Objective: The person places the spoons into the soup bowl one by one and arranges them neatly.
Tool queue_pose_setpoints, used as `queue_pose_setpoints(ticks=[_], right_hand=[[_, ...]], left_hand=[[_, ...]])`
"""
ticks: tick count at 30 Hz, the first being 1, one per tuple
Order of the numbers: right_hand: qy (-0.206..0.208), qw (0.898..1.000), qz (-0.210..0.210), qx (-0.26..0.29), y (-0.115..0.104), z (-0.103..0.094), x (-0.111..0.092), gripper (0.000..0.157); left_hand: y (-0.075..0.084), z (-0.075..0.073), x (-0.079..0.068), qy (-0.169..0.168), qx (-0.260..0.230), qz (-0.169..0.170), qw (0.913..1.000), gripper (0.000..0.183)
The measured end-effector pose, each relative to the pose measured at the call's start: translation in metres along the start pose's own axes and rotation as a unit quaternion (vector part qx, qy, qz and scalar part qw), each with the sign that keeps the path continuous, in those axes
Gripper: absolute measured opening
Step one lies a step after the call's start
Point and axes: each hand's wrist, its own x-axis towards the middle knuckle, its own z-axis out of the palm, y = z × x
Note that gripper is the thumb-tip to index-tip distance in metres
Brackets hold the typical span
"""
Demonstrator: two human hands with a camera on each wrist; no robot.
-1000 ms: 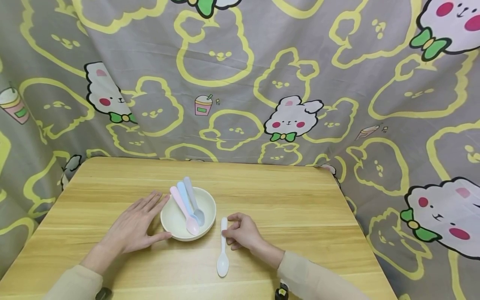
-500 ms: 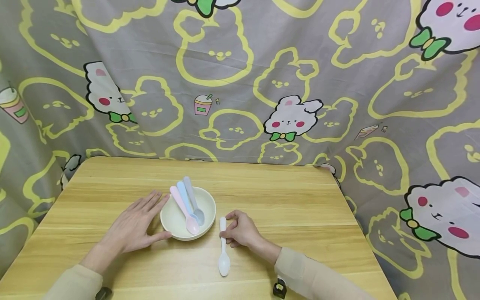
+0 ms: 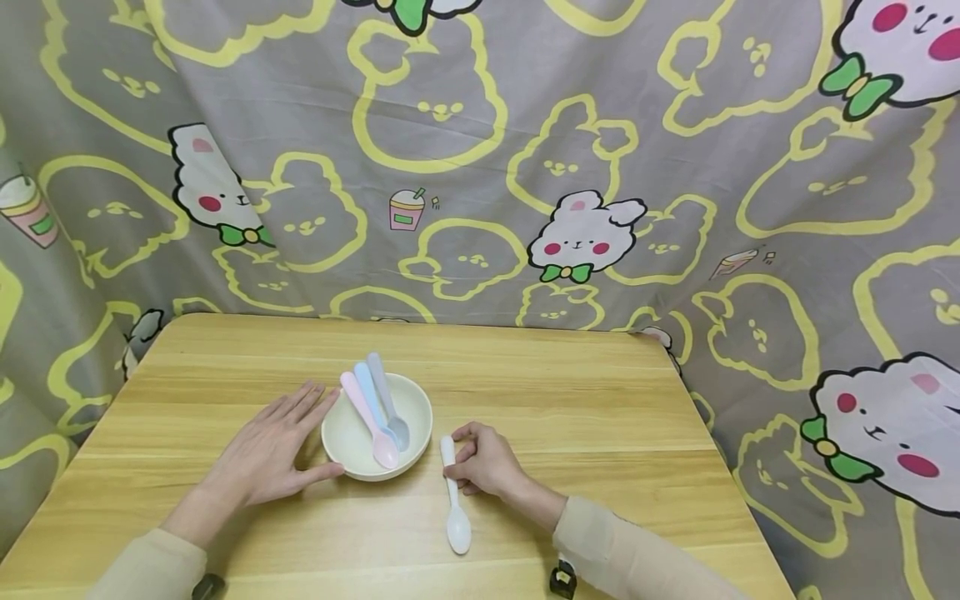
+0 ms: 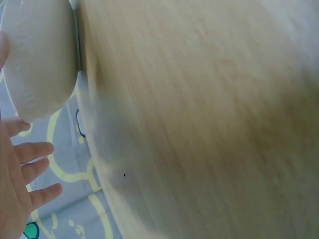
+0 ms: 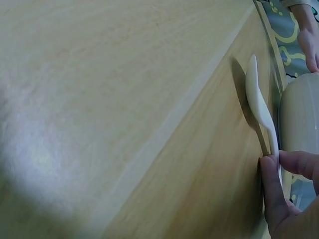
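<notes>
My right hand (image 3: 489, 463) pinches a white spoon (image 3: 458, 527) by its handle, to the right of the bowl; the spoon's scoop points toward me. In the right wrist view the spoon (image 5: 258, 102) casts a shadow on the wood, with thumb and finger on either side of its handle. A cream bowl (image 3: 335, 442) holds a pink spoon (image 3: 367, 410), a blue spoon (image 3: 367, 383) and a grey spoon (image 3: 382, 389), their handles leaning over the far rim. My left hand (image 3: 272, 454) rests with spread, straight fingers against the bowl's left side, touching its rim.
The wooden table (image 3: 600, 400) reaches back to a grey curtain (image 3: 480, 192) with yellow outlines and cartoon rabbits, which also hangs at both sides. A small black object (image 3: 562, 578) shows below the right sleeve.
The white spoon has swivelled in my right hand's fingers, its scoop swinging to the right. The left hand and the bowl have stayed in place.
</notes>
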Motion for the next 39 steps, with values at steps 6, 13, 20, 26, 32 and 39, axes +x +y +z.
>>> queue_pose_setpoints(ticks=[6,13,20,26,32,39], right_hand=[[0.009,1.000,-0.017,-0.024,-0.0003,-0.0019,-0.0009,0.051],[0.009,0.999,-0.027,-0.024,0.0004,-0.0040,0.0001,0.052],[0.002,1.000,-0.014,0.007,0.0026,-0.0056,0.0022,0.054],[-0.004,1.000,-0.007,0.026,0.0039,-0.0070,0.0046,0.054],[-0.006,0.999,-0.005,0.042,0.0056,-0.0078,0.0061,0.053],[-0.004,0.999,0.003,0.051,0.0059,-0.0088,0.0040,0.052]], left_hand=[[0.0000,0.0005,-0.0004,0.000,-0.003,-0.001,1.0000,0.107],[-0.0002,-0.0002,-0.0003,-0.001,-0.005,0.000,1.0000,0.107],[0.0008,-0.0017,0.0002,-0.003,-0.009,-0.001,1.0000,0.106],[0.0013,-0.0016,-0.0004,0.007,-0.008,0.002,0.9999,0.106],[0.0012,-0.0021,-0.0008,0.008,-0.005,0.004,0.9999,0.106],[0.0010,-0.0018,-0.0005,0.001,-0.006,0.001,1.0000,0.106]])
